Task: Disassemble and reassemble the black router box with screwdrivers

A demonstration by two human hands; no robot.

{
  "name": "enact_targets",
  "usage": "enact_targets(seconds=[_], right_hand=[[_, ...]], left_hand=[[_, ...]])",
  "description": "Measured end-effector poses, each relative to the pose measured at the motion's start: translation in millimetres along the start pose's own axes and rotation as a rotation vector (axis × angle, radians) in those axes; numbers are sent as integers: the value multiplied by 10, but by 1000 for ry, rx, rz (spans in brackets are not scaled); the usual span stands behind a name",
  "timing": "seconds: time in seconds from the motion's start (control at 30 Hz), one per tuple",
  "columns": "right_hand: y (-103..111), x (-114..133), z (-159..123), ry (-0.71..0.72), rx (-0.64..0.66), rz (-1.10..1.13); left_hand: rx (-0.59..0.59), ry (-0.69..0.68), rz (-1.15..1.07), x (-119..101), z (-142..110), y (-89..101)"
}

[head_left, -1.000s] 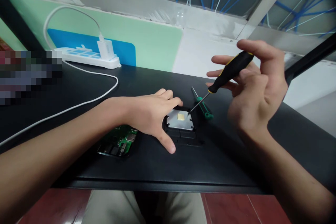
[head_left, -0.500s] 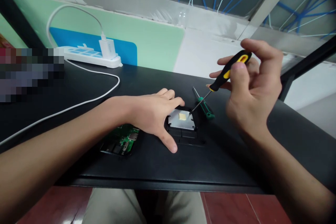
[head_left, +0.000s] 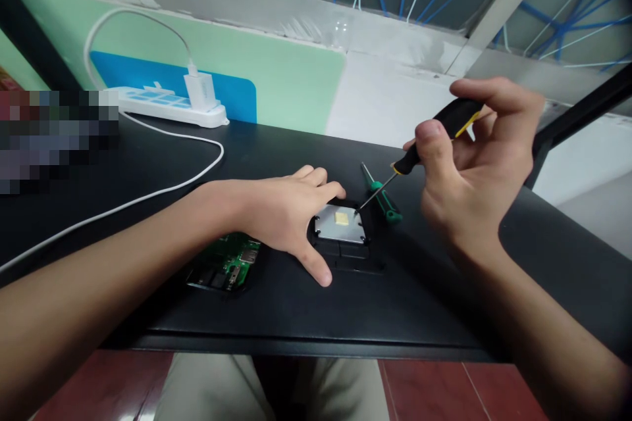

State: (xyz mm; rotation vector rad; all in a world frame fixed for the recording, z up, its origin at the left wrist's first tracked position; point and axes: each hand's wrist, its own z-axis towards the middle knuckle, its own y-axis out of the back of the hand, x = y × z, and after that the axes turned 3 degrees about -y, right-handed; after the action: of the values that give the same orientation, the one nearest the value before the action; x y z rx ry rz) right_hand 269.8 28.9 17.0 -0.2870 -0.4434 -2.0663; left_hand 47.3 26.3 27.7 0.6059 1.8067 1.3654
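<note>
Seated at a black table (head_left: 296,312), we work over a small black case (head_left: 353,250) that lies in front of us, just right of the middle of the tabletop. Our right hand (head_left: 478,158) is wrapped about the handle of a black-and-yellow screwdriver (head_left: 457,118), thumb along its near side, the shaft slanting down to the left. Its tip meets the far right corner of a silver metal plate (head_left: 328,231) set in the case, with a pale yellow pad (head_left: 341,218) on top.

Our left hand (head_left: 284,214) is spread wide at the left side of the case, fingers toward the far edge and thumb pointing to the near side; we cannot tell how firmly it presses. Partly hidden beneath our left forearm is a green circuit board (head_left: 237,270). A green-handled screwdriver (head_left: 388,204) lies just right of the case, behind the slanting shaft.

Against the wall at the back left, a white power strip (head_left: 172,109) carries a white charger (head_left: 200,91), from which a white cable (head_left: 172,187) loops round and runs across the table toward our left.
</note>
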Motion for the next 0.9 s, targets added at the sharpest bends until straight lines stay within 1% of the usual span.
enact_targets(seconds=[0.07,0.17,0.27,0.4,0.5,0.6,0.73,0.83,0.9], right_hand=[[5,17,2,-16,19,8],[7,67,4,-79,46,73],[3,97,1,-136,45,119],[-6,67,-9,-105,59,133],[-5,41,-11,-53,12,88],[3,46,-3,-50,-18,16],[9,81,2,-90,34,51],[10,93,-8,-152,42,102],[9,84,-17,-169,49,106]], left_hand=[[0,-5,-1,2,4,-2],[4,-9,5,7,4,3],[6,-15,12,14,-2,13],[4,-20,15,23,-3,11],[-7,-12,5,20,4,1],[-4,-2,-20,9,6,-3],[-6,2,-25,5,-1,2],[-5,-3,-14,6,-4,7],[2,-4,-5,5,-2,9]])
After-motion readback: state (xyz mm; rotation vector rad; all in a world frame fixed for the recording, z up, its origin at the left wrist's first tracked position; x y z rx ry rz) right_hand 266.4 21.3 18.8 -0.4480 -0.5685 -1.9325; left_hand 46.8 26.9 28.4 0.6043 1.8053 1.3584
